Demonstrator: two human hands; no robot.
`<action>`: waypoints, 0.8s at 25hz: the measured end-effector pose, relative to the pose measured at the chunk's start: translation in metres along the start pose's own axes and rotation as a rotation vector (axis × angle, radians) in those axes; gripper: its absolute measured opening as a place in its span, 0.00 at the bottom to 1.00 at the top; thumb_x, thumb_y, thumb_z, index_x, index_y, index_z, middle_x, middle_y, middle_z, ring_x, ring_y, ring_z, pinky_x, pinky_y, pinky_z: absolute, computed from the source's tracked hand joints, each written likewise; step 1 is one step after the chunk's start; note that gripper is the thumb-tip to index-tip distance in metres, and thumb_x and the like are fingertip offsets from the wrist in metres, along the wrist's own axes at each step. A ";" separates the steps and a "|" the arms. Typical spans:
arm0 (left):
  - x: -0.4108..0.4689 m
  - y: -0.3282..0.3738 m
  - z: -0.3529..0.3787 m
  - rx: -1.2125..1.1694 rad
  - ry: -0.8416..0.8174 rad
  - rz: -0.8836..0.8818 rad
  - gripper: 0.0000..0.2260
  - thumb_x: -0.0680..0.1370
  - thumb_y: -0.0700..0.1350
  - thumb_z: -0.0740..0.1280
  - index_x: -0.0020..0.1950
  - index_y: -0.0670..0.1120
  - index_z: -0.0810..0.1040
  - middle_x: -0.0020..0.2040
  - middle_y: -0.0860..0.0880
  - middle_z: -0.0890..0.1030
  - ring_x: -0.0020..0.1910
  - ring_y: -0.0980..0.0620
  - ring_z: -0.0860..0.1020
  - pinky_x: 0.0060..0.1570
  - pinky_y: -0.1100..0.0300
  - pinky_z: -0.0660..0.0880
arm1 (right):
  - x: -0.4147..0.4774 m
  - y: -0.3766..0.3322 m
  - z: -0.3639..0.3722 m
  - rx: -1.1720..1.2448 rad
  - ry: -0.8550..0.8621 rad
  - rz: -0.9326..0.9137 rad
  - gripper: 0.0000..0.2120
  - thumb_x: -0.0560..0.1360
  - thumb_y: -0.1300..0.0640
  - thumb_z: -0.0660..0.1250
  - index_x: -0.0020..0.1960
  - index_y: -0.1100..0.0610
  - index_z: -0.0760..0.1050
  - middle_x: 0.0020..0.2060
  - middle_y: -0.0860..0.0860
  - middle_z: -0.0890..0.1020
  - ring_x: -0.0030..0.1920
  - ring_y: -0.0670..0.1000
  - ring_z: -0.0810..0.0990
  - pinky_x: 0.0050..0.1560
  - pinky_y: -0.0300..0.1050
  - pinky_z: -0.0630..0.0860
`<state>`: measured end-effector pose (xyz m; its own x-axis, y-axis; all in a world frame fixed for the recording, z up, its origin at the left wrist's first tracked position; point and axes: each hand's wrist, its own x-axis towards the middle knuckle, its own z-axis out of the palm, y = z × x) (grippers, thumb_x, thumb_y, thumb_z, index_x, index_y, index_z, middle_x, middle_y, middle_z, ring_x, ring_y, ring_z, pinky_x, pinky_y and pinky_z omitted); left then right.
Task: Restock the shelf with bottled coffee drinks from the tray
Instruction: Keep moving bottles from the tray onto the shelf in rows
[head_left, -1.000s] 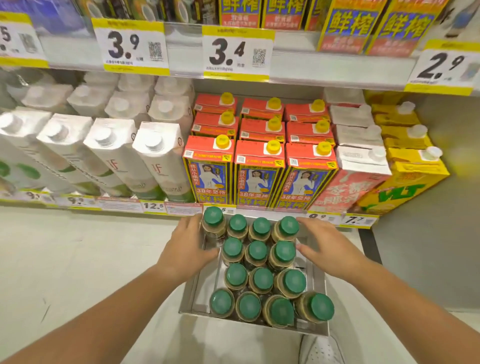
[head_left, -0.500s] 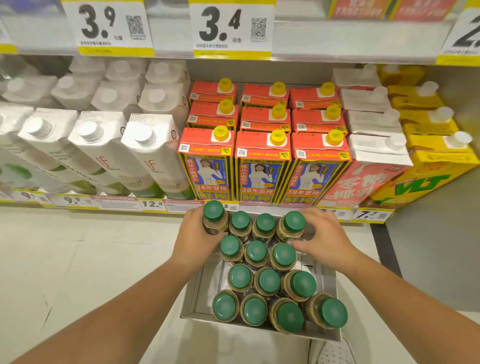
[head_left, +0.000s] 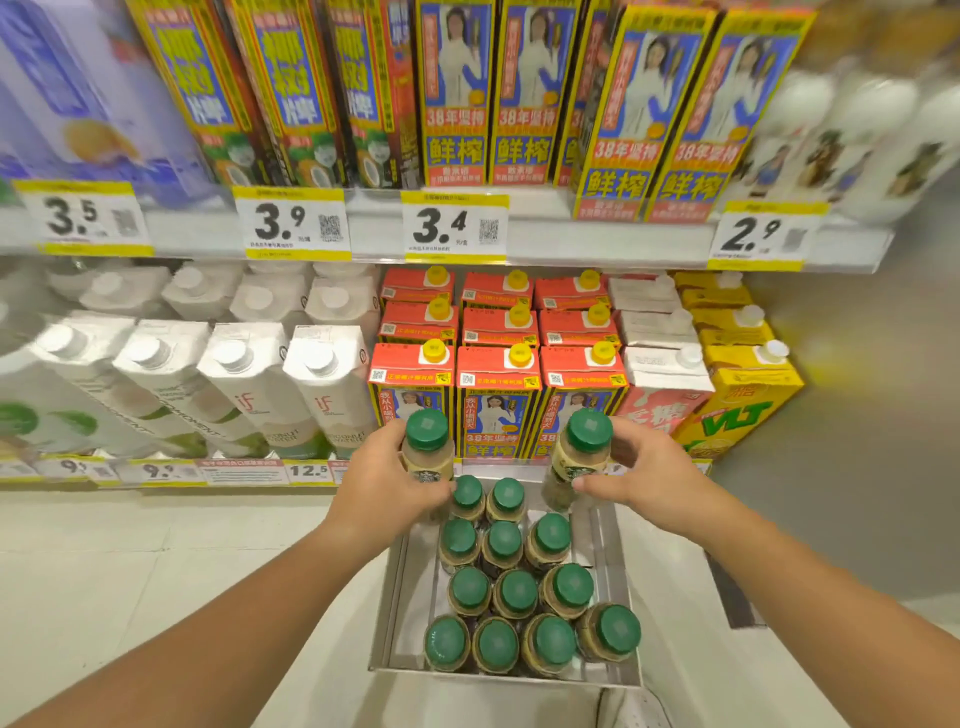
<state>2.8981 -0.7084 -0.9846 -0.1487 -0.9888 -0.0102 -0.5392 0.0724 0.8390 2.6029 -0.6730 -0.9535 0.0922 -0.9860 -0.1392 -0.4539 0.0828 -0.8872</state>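
Head view: carton rows (head_left: 498, 400) stand just behind both raised bottles (head_left: 427, 447).

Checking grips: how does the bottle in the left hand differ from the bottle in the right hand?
The left-hand bottle stands upright, gripped round its body; the right-hand bottle tilts slightly left, pinched near the neck. Both have green caps, beige contents, and are lifted above the tray.
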 end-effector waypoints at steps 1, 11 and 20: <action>0.000 0.017 -0.007 -0.006 -0.006 0.034 0.20 0.62 0.45 0.82 0.48 0.57 0.77 0.41 0.64 0.82 0.39 0.67 0.78 0.35 0.77 0.69 | -0.004 -0.019 -0.008 0.017 0.010 -0.008 0.24 0.66 0.66 0.79 0.56 0.46 0.80 0.51 0.42 0.86 0.56 0.46 0.83 0.59 0.42 0.77; 0.017 0.226 -0.110 0.037 0.075 0.349 0.18 0.60 0.59 0.76 0.44 0.57 0.75 0.39 0.58 0.81 0.36 0.60 0.80 0.34 0.60 0.77 | -0.043 -0.236 -0.122 0.062 0.100 -0.221 0.17 0.65 0.61 0.77 0.51 0.47 0.83 0.48 0.48 0.87 0.49 0.47 0.85 0.49 0.40 0.79; 0.042 0.441 -0.195 0.050 0.189 0.550 0.17 0.58 0.59 0.75 0.42 0.54 0.77 0.37 0.57 0.83 0.33 0.60 0.81 0.32 0.58 0.79 | -0.048 -0.395 -0.240 0.038 0.130 -0.419 0.16 0.66 0.61 0.76 0.54 0.52 0.83 0.49 0.53 0.87 0.48 0.50 0.85 0.48 0.43 0.80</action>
<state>2.8158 -0.7434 -0.5094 -0.2697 -0.8096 0.5213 -0.4635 0.5837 0.6667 2.5645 -0.6930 -0.4909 0.1482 -0.9454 0.2902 -0.3677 -0.3251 -0.8713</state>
